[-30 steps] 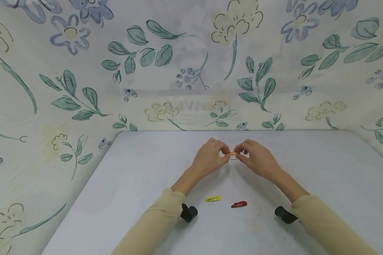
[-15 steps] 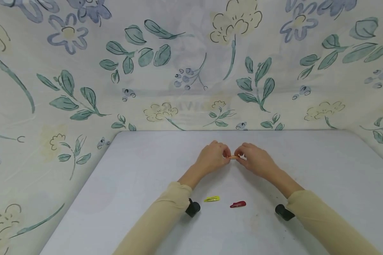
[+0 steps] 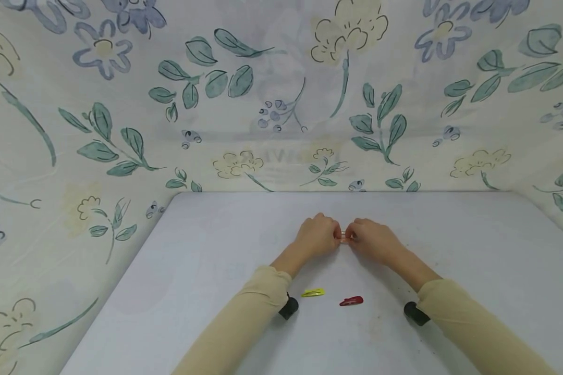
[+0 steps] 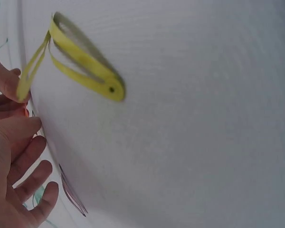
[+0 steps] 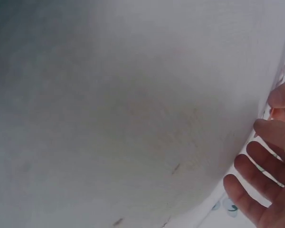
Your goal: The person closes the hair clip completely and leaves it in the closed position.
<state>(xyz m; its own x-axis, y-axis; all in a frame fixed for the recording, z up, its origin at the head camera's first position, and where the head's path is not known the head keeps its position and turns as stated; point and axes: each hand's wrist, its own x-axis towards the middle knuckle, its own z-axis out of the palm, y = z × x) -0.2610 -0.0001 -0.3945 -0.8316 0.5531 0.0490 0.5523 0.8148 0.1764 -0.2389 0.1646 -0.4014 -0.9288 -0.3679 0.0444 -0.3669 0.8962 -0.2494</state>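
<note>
Between the fingertips of both hands is a small orange hair clip (image 3: 344, 240), mostly covered by the fingers. My left hand (image 3: 318, 234) pinches its left end and my right hand (image 3: 372, 241) pinches its right end, low over the white table. Just beyond it shows a thin pale strip (image 3: 343, 232); its kind is too small to tell. Nearer to me lie a yellow snap hair clip (image 3: 313, 292) and a red hair clip (image 3: 351, 301). The left wrist view shows the yellow clip (image 4: 85, 61) with its narrow arm raised from the frame.
The white table (image 3: 216, 245) ends at a floral cloth backdrop (image 3: 281, 114) behind and at the left. Black wrist cameras hang under both sleeves, the left camera (image 3: 289, 308) close to the yellow clip. A few small specks mark the table near the right arm.
Both hands have come slightly toward me and down with the orange clip, which now appears on the near side of the pale strip. The yellow and red clips have stayed put.
</note>
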